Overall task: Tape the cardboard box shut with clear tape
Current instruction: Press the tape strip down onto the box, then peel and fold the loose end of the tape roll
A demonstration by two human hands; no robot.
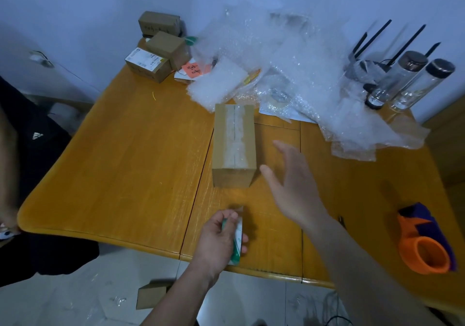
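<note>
A closed brown cardboard box [234, 144] stands in the middle of the orange wooden table [130, 164]. A strip of clear tape runs along its top seam. My right hand [292, 187] hovers just right of the box with fingers spread, holding nothing and not touching it. Near the table's front edge, my left hand [219, 240] is closed on a clear tape roll with a green core [237, 245]. An orange and purple tape dispenser [425, 242] lies at the front right of the table.
Several small cardboard boxes [156, 49] are stacked at the back left. Crumpled bubble wrap [297, 74] fills the back middle and right. Glass bottles [412, 81] stand at the far right. Another small box [151, 295] lies on the floor. A person in dark clothing [32, 149] is at the left.
</note>
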